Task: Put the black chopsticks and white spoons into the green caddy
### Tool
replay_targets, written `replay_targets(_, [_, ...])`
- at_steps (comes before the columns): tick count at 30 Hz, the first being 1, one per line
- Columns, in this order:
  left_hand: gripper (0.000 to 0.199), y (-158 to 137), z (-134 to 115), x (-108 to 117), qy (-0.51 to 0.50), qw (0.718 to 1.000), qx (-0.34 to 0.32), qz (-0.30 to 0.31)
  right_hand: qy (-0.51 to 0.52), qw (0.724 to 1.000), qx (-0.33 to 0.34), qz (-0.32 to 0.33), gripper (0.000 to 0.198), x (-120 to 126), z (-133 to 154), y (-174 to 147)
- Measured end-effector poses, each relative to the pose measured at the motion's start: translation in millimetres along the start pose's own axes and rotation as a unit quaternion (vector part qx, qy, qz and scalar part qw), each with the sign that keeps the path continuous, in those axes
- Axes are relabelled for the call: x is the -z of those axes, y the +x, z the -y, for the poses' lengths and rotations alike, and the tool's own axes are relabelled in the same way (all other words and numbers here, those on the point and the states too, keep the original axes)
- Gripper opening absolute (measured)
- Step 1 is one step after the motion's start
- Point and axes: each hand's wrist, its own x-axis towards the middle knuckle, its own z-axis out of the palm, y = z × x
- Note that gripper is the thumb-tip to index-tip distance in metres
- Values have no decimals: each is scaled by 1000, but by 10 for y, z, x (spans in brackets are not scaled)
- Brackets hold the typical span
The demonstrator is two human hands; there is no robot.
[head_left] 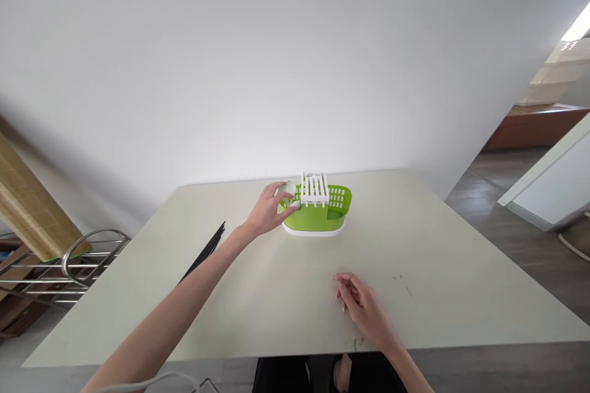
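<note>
A green basket (310, 220) with a white slotted rack (314, 189) stands by the middle of the table's (258, 307) far edge. At its left end are pale spoons (290, 186); my left hand (267, 206) has thumb and fingers spaced around them, though I cannot tell whether they grip. I judge this step as handling the spoons; the next move calls for a light pinch, clear of the rack. My right hand (362, 307), half-open and seemingly empty, is near the near edge. Black chopsticks (204, 253) lie toward the left edge.
</note>
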Motion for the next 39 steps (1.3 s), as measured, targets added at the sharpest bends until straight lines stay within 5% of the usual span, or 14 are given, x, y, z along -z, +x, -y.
replay_targets(3, [30,91,16,-56,-16,999,-34,2,6,1000,5,1,55,-1,-3,4])
replay_targets(6, [33,126,-2,12,-88,996,3,-30,7,1000,6,6,55,-5,-15,11])
replay_targets(10, [41,136,0,331,-290,938,131,-134,6,1000,6,12,53,-9,-45,20])
replay_targets(13, [45,70,41,656,-384,882,163,-221,9,1000,4,15,53,-2,-67,18])
replay_targets(16, [43,-119,105,897,-343,885,188,-254,7,1000,7,16,51,11,-73,5])
replay_targets(18, [43,-318,166,957,-268,917,216,-201,5,1000,10,14,49,17,-74,-4])
replay_targets(21, [45,-680,300,894,-113,958,260,-37,2,1000,15,11,47,22,-86,-13])
replay_targets(27, [47,-1260,646,588,44,937,314,147,-19,1000,10,10,47,33,-107,-20])
replay_targets(39, [44,-1450,837,370,240,901,293,214,-35,999,9,1,47,22,-85,-33])
